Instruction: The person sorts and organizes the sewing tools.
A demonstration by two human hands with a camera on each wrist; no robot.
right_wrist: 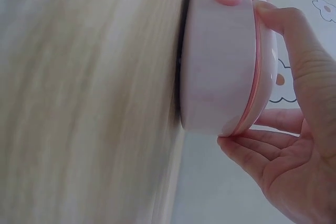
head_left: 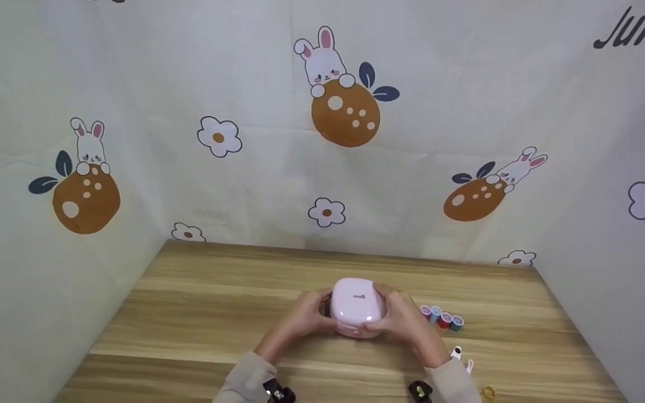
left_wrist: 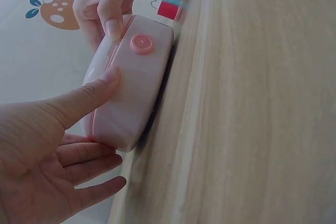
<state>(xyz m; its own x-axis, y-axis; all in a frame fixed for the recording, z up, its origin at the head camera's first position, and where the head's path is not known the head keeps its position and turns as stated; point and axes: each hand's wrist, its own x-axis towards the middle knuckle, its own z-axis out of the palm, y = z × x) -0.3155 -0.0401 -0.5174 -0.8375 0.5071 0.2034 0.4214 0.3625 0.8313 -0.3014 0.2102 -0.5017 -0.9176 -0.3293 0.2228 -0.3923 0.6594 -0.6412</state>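
Note:
A rounded pale pink box (head_left: 356,302) with a glossy lid sits on the wooden table between both hands. Its front carries a round coral-pink dial (left_wrist: 142,44), and a coral line marks the seam under the lid (right_wrist: 269,61). My left hand (head_left: 311,313) grips one side, thumb on the front by the seam and fingers at the side wall. From the opposite side my right hand (head_left: 401,316) holds it, its thumb at the seam near the dial and its fingertips against the far side of the lid edge. The lid lies on the box.
Right of the box stands a row of several small thread spools (head_left: 441,318) in red, blue and green. Nearer the right sleeve lie a small white item with a black dot (head_left: 457,352) and a yellow round piece (head_left: 489,392). Printed cloth walls (head_left: 255,184) enclose the wooden table (head_left: 188,313).

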